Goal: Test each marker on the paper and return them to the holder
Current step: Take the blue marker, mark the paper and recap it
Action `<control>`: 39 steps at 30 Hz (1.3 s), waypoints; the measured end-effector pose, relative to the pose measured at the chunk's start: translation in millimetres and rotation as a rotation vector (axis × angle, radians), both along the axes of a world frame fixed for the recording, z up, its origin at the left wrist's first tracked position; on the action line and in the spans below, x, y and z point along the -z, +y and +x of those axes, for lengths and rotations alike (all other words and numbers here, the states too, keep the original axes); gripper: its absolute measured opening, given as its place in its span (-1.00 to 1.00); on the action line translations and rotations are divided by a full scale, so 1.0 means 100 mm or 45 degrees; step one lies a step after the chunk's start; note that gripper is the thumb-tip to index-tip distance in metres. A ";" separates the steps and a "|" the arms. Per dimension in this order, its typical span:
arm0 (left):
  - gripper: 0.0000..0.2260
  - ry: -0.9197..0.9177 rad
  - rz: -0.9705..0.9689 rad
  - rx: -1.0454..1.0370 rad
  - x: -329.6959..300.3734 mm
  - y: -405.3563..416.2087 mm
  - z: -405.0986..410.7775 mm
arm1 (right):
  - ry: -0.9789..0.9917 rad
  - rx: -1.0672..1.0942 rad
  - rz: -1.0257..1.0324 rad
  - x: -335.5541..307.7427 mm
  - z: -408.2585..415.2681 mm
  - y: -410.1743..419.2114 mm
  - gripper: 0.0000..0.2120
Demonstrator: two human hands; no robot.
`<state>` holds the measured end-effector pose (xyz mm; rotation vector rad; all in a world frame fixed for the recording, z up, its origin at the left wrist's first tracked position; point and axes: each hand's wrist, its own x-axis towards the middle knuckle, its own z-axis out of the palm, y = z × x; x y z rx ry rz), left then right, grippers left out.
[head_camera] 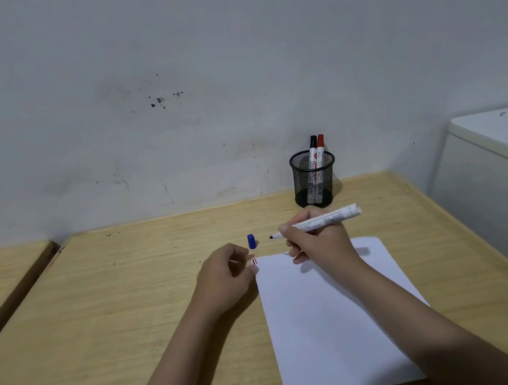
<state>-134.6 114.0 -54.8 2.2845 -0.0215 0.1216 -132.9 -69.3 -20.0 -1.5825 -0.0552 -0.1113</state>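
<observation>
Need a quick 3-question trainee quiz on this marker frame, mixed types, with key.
1. True or false: the blue cap is on the marker in the right hand.
2. How many markers stand in the mesh holder?
3. The left hand rests at the paper's: A) far left corner B) near right corner.

Key: 1 false, it stands on the desk; 2 two, black and red caps; 3 A.
</observation>
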 end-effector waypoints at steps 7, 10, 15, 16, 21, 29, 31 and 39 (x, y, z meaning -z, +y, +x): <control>-0.87 -0.004 0.177 0.000 0.00 0.01 -0.05 | 0.097 -0.067 -0.034 0.30 0.15 0.20 -0.92; -0.88 -0.026 0.165 -0.017 0.02 0.02 -0.06 | 0.091 -0.073 -0.035 0.34 0.15 0.17 -0.95; -0.85 -0.038 0.240 -0.036 0.03 0.03 -0.06 | 0.055 -0.108 -0.068 0.37 0.14 0.17 -0.97; -0.83 -0.037 0.253 -0.036 0.03 0.04 -0.05 | 0.052 -0.105 -0.079 0.37 0.14 0.17 -0.97; -0.77 -0.020 0.312 -0.034 0.01 0.06 -0.02 | 0.099 -0.078 -0.091 0.38 0.15 0.18 -0.97; -0.76 -0.034 0.353 -0.013 0.00 0.07 -0.01 | 0.114 -0.080 -0.121 0.41 0.16 0.19 -0.97; -0.75 -0.031 0.364 -0.011 0.00 0.08 -0.01 | 0.113 -0.084 -0.136 0.41 0.16 0.20 -0.96; -0.76 -0.029 0.377 -0.006 -0.01 0.07 -0.01 | 0.129 -0.096 -0.211 0.43 0.18 0.20 -0.97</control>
